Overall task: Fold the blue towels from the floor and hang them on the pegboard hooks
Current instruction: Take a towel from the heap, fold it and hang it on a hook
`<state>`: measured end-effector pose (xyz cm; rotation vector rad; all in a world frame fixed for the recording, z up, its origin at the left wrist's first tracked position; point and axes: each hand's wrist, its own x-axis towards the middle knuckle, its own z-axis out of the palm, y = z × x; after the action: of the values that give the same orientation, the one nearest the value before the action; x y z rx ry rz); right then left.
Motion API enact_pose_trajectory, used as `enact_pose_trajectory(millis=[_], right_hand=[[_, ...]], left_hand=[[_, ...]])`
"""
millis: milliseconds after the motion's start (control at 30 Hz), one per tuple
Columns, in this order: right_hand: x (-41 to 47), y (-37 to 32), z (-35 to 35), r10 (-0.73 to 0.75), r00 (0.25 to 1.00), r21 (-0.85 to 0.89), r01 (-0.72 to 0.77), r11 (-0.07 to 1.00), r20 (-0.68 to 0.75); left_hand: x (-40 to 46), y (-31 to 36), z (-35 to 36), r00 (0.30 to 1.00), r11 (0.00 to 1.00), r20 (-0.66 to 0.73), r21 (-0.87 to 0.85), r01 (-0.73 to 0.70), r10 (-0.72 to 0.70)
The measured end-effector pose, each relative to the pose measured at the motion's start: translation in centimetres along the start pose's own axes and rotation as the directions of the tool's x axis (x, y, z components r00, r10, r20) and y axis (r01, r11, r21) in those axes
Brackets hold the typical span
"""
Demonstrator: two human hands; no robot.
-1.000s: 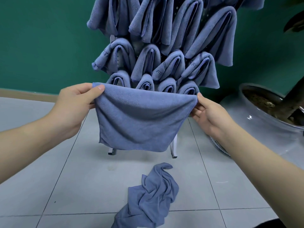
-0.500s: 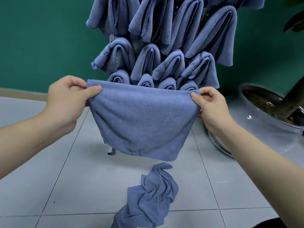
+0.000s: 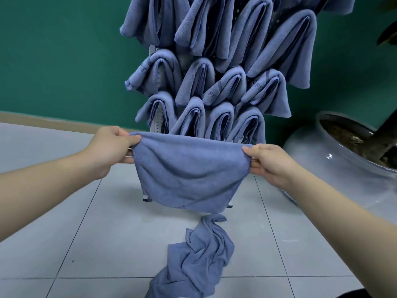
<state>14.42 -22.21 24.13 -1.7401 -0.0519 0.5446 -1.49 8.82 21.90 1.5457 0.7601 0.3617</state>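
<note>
A blue towel (image 3: 189,173) hangs folded in the air in front of the pegboard, stretched between both hands. My left hand (image 3: 109,147) pinches its upper left corner. My right hand (image 3: 268,162) pinches its upper right corner. Behind it the white pegboard (image 3: 158,123) stands on the floor, nearly covered by several folded blue towels (image 3: 214,87) draped over its hooks. A crumpled blue towel (image 3: 197,259) lies on the floor tiles below the held one.
A large grey plant pot (image 3: 335,160) with soil and a trunk stands at the right, close to my right arm. A green wall rises behind the pegboard. Grey floor tiles (image 3: 64,244) spread to the left.
The held towel has come lower in view and hangs shorter, its top edge now below the bottom row of hung towels. Both hands keep their hold on the corners.
</note>
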Motion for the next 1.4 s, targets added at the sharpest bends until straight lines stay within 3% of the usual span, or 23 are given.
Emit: enact_pose_trajectory(millis=[100,200,467,667,933,1133,1400], right_hand=[[-0.9,0.4,1.9,-0.013,0.998,-0.005,0.012,1.0,-0.057],[-2.6,0.7,4.7,-0.006,0.998,0.116,0.013,0.993,-0.056],[-7.1,1.5,9.5,-0.035,0.999,0.204,0.033,0.978,0.008],[-9.2,1.5,10.3,-0.198,0.977,0.163,0.183,0.97,0.083],[-9.1,1.7,10.4,-0.323,0.946,0.057,0.321,0.945,0.029],[-9.3,2.3,10.6,-0.369,0.923,0.013,0.37,0.929,0.108],[-9.1,1.8,9.9,-0.4,0.91,0.057,0.396,0.916,0.11]], left_hand=[[-0.9,0.0,1.5,0.995,0.998,-0.075,-0.005,-0.062,0.061],[-2.8,0.2,3.1,0.989,0.993,-0.097,-0.025,-0.117,0.114],[-8.4,0.6,5.9,0.986,0.989,0.075,-0.011,-0.149,0.15],[-10.8,0.0,6.2,0.935,0.942,0.179,0.084,-0.324,0.306],[-10.4,0.7,5.9,0.978,0.98,0.086,-0.065,-0.186,0.192],[-10.6,0.4,5.8,0.973,0.976,0.08,-0.049,-0.212,0.215],[-11.1,-0.1,6.2,0.924,0.944,0.237,-0.214,-0.251,0.3]])
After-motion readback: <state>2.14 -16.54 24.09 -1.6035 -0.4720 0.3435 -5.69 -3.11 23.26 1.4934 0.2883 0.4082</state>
